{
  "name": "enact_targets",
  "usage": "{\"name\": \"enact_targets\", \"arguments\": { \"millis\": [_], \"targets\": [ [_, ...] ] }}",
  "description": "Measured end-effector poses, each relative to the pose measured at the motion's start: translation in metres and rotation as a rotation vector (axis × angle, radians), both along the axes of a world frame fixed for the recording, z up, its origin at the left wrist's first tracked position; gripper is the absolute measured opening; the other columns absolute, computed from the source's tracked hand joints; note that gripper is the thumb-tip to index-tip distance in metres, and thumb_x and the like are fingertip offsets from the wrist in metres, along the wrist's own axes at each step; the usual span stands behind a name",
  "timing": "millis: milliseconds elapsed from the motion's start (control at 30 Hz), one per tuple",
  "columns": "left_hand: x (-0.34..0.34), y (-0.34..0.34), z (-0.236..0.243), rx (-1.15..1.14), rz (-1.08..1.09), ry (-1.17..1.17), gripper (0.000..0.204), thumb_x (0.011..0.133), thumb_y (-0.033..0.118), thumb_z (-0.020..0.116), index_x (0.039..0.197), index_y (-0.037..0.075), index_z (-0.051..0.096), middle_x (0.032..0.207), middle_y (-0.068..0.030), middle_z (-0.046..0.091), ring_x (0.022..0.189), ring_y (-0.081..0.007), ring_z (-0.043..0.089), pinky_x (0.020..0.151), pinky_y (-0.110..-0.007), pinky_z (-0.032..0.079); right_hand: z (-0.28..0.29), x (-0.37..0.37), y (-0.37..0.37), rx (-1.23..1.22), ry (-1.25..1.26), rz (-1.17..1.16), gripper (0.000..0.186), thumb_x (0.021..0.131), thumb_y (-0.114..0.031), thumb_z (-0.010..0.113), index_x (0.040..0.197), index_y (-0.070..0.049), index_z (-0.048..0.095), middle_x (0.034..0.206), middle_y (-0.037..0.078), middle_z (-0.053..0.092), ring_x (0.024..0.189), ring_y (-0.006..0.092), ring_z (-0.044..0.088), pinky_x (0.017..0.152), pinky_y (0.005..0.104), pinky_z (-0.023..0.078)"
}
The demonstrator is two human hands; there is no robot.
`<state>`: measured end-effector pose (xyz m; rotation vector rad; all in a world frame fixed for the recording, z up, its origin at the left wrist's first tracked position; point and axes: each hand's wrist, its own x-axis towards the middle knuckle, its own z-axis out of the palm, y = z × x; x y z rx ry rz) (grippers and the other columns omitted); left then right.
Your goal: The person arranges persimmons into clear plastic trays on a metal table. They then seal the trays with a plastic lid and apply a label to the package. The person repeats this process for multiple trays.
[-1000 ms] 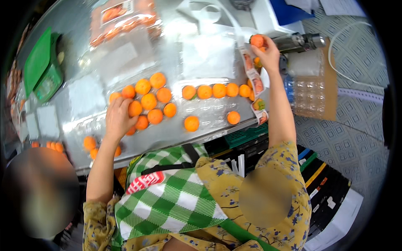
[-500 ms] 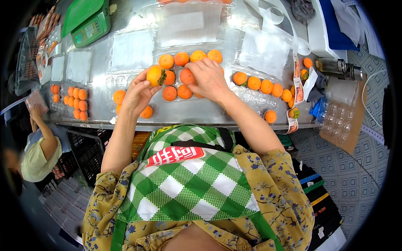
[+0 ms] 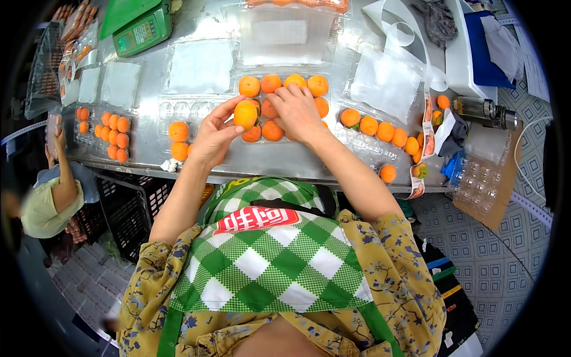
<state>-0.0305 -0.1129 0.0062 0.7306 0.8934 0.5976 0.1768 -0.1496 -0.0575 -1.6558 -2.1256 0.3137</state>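
My left hand (image 3: 215, 132) pinches an orange persimmon (image 3: 245, 116) between thumb and fingers, above the left side of a clear plastic tray. Its smooth skin faces up and no leaf cap shows. Several persimmons sit in rows in that tray, including one in the back left corner (image 3: 249, 86). My right hand (image 3: 299, 114) reaches over the tray, thumb and fingers curled around a seated persimmon (image 3: 269, 108). That hand hides part of the rows on the right.
Partly filled trays flank this one, with persimmons at left (image 3: 178, 131) and right (image 3: 385, 131). A green scale (image 3: 143, 34) stands at the back left. Loose labels (image 3: 427, 122) and a dark bottle (image 3: 485, 112) lie at right. Another person's arm (image 3: 63, 165) holds a package at far left.
The persimmon in my left hand has turned, so its leaf cap no longer shows, and has come closer to the tray. My right hand stays at the same seated persimmon. The view has shifted slightly.
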Motion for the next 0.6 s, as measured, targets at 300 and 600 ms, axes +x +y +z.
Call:
{"name": "enact_targets", "arguments": {
  "millis": [300, 600],
  "targets": [
    [0.039, -0.014, 0.0, 0.339, -0.291, 0.162, 0.054, 0.073, -0.001, 0.07, 0.124, 0.002, 0.052, 0.119, -0.008, 0.057, 0.104, -0.0147, 0.057, 0.087, -0.029, 0.048, 0.071, 0.03, -0.052, -0.224, 0.813, -0.044, 0.056, 0.072, -0.008, 0.067, 0.125, -0.004, 0.05, 0.111, 0.011, 0.056, 0.106, 0.0273, 0.053, 0.089, 0.0359, 0.046],
    [0.077, -0.032, 0.007, 0.02, -0.349, -0.11, 0.053, 0.076, -0.001, 0.068, 0.126, 0.002, 0.049, 0.12, -0.0081, 0.057, 0.111, -0.0157, 0.055, 0.095, -0.03, 0.045, 0.077, 0.044, -0.094, -0.331, 1.202, -0.288, 0.054, 0.072, -0.009, 0.074, 0.122, -0.003, 0.054, 0.105, 0.007, 0.059, 0.089, 0.0127, 0.06, 0.078, 0.0268, 0.05]
  ]
}}
